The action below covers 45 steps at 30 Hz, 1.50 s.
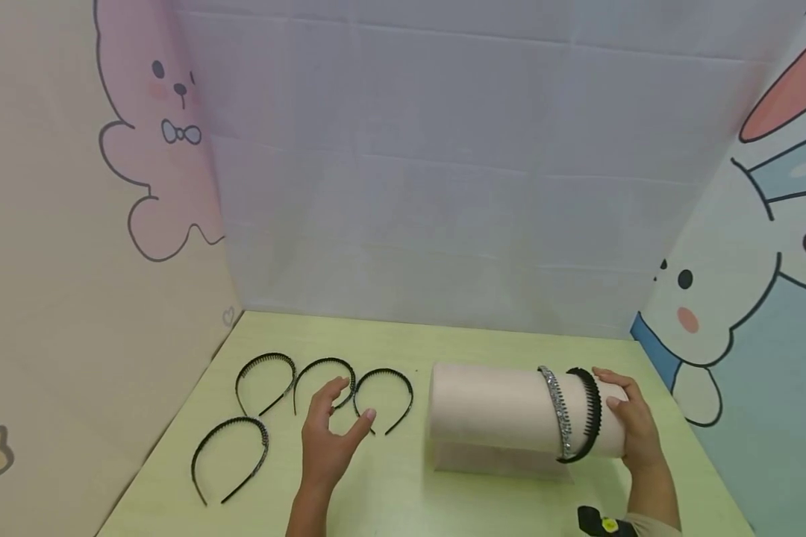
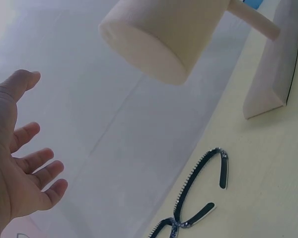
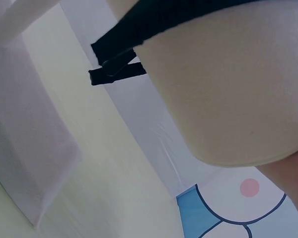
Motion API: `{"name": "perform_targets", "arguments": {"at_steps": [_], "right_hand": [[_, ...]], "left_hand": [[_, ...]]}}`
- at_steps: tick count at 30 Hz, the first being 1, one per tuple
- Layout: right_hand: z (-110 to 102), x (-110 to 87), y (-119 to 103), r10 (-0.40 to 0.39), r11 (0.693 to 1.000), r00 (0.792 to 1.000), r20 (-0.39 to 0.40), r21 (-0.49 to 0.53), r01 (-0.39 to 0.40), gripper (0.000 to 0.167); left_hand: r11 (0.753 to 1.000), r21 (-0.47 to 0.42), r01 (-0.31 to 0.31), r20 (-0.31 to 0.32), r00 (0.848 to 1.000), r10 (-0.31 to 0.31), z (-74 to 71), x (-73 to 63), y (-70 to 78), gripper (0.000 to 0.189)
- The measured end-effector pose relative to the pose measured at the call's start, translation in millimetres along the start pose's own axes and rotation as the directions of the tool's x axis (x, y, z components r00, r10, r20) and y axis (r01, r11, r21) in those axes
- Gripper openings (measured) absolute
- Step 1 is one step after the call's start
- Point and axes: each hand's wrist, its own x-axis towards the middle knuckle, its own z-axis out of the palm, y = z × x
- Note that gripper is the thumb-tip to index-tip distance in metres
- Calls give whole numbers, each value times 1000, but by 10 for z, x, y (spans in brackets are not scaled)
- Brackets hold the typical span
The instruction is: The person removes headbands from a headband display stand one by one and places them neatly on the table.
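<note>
My left hand point(image 1: 329, 444) hovers with thumb and fingers spread, holding nothing, and overlaps the lower parts of two black headbands in the head view. At the right end of a cream cylinder-shaped headband stand point(image 1: 490, 406), my right hand point(image 1: 634, 429) grips the edge, thumb on the near side and fingers over the top. Two headbands sit round the stand near that hand: a silver glittery headband point(image 1: 559, 414) and, right of it, a toothed black headband point(image 1: 592, 418). The black one's ends stick out below the cylinder in the right wrist view.
Left on the table lie several thin black headbands: a near-left headband point(image 1: 198, 447), a back-left headband point(image 1: 265, 356), a middle headband point(image 1: 325, 360) and a right headband point(image 1: 410, 395). The cylinder stands on a pale base point(image 2: 273, 74) by a short post point(image 2: 256, 20). Cartoon-printed walls enclose the table.
</note>
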Motion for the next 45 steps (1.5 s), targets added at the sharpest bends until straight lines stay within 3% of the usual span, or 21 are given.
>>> {"name": "perform_targets", "arguments": {"at_steps": [4, 7, 10, 17, 20, 24, 28, 32, 35, 41, 45], "right_hand": [[-6, 23, -27, 15, 999, 998, 65, 47, -18, 31], [-20, 28, -42, -25, 995, 993, 113, 99, 14, 34], [-44, 20, -47, -53, 990, 987, 152, 136, 32, 37], [-37, 3, -61, 70, 992, 995, 74, 101, -77, 38], [-38, 1, -58, 30, 990, 994, 103, 134, -44, 40], [-43, -5, -38, -57, 978, 986, 154, 209, 24, 43], [-53, -14, -28, -52, 982, 987, 152, 188, 23, 41], [-65, -22, -25, -32, 990, 988, 151, 143, 10, 41], [-69, -26, -22, -37, 988, 987, 154, 152, 13, 41], [-64, -32, -13, -72, 983, 984, 161, 181, 42, 44], [-53, -21, 0, -92, 976, 983, 160, 212, 56, 43]], "left_hand": [[999, -33, -9, 44, 999, 10, 39, -14, 292, 52], [997, -72, -9, 68, 998, 14, 97, -24, 348, 52], [995, -95, -35, 84, 996, 43, 170, -41, 350, 51], [986, -146, -86, 126, 986, 105, 388, -35, 101, 54], [982, -162, -100, 138, 983, 122, 439, -25, 113, 55], [975, -187, -118, 142, 979, 146, 448, -9, 321, 54], [973, -200, -112, 173, 974, 147, 434, 0, 584, 52], [976, -195, -96, 211, 968, 138, 470, -1, 678, 53], [973, -204, -111, 222, 962, 157, 527, -5, 651, 54], [968, -214, -133, 259, 948, 188, 706, 6, 395, 57], [962, -223, -156, 279, 936, 216, 768, 31, 386, 58]]}}
